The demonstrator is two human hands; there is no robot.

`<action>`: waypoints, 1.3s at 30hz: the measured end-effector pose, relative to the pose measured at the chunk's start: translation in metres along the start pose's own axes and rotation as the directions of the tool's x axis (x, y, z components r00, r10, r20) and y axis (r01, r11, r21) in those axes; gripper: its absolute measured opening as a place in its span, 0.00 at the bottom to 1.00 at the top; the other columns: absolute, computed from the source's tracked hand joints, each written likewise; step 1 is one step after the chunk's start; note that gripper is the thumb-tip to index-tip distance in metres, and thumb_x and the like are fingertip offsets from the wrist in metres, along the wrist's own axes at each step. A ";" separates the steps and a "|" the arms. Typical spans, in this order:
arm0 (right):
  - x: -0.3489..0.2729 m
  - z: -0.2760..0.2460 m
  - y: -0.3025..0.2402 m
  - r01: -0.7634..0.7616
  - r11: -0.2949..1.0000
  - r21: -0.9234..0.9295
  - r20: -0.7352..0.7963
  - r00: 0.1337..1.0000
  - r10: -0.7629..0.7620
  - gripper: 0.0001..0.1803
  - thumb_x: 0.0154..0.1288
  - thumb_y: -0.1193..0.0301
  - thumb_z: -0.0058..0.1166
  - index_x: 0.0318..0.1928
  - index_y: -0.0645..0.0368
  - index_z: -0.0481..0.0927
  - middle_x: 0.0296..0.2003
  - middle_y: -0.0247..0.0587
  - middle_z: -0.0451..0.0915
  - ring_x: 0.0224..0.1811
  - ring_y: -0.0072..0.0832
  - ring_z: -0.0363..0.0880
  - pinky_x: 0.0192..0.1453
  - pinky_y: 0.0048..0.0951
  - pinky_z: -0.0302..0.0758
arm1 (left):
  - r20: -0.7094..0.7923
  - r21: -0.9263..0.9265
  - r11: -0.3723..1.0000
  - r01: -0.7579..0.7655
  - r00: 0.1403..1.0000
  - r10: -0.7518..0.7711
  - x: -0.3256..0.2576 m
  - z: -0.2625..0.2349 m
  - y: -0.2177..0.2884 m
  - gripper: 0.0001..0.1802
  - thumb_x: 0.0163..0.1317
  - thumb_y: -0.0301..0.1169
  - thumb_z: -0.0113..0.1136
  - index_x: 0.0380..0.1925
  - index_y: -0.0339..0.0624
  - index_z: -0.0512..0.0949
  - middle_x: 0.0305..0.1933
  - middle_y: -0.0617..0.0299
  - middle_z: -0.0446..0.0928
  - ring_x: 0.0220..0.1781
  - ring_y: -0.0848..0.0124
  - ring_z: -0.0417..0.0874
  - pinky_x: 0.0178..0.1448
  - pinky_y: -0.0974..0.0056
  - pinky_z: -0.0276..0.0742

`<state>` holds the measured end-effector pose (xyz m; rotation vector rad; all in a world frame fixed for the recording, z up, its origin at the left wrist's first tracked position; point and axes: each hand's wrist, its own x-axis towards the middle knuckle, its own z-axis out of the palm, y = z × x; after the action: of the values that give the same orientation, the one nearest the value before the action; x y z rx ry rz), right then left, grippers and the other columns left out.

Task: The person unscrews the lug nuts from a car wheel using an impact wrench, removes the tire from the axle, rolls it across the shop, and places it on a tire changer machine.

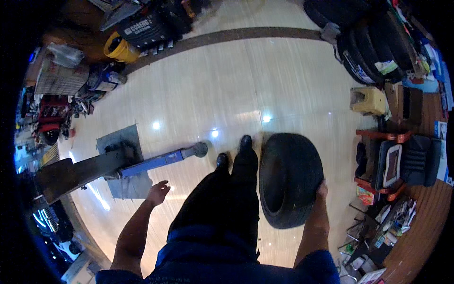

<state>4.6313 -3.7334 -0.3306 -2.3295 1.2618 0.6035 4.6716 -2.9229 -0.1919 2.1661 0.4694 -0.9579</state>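
A black car tire (299, 182) stands on its tread on the floor, just right of my legs, its hollow side turned toward them. My right hand (322, 190) is at the tire's outer right edge, steadying it by the tread; its fingers are partly hidden there. On the other side, my left hand (159, 192) hangs free over the floor with nothing in it, fingers loosely bent and apart. Closest to that hand is the blue arm (153, 162) of a vehicle lift, with a round pad (200, 150) at its end near my shoes.
A lift post (56, 182) rises at left, near a dark floor plate (127, 185). Far left are a yellow bucket (121, 48) and cluttered tools. Stacked tires (373, 52), a yellow stool (368, 100) and an armchair (411, 158) line the right side.
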 end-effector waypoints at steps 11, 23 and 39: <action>0.070 -0.045 -0.222 -0.089 0.943 0.321 0.374 0.926 -0.040 0.46 0.56 0.31 0.30 0.51 0.62 0.74 0.42 0.47 0.78 0.39 0.32 0.74 0.43 0.36 0.67 | 0.132 -0.062 0.979 -0.193 0.971 0.200 0.067 0.045 0.202 0.23 0.59 0.38 0.54 0.51 0.37 0.70 0.46 0.51 0.77 0.40 0.61 0.80 0.45 0.61 0.75; 0.109 -0.028 -0.460 0.284 0.934 0.218 0.192 0.926 -0.326 0.43 0.63 0.39 0.32 0.51 0.73 0.71 0.48 0.57 0.75 0.54 0.40 0.72 0.59 0.33 0.65 | 0.182 -0.257 0.966 0.014 0.983 0.034 0.132 0.108 0.196 0.24 0.60 0.39 0.53 0.52 0.34 0.69 0.51 0.44 0.73 0.54 0.53 0.74 0.58 0.59 0.69; -0.043 0.121 -0.743 0.653 0.683 0.327 0.633 0.386 -0.671 0.34 0.68 0.50 0.34 0.64 0.64 0.57 0.64 0.47 0.59 0.68 0.32 0.52 0.69 0.26 0.46 | -0.317 -0.935 0.245 -0.257 0.914 -0.253 0.296 0.047 0.273 0.38 0.66 0.44 0.45 0.66 0.34 0.41 0.66 0.46 0.55 0.66 0.60 0.57 0.68 0.63 0.51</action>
<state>5.2224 -3.2678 -0.2897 -1.9603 -0.0847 1.0275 4.9984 -3.1309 -0.3103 1.0865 0.9591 0.0082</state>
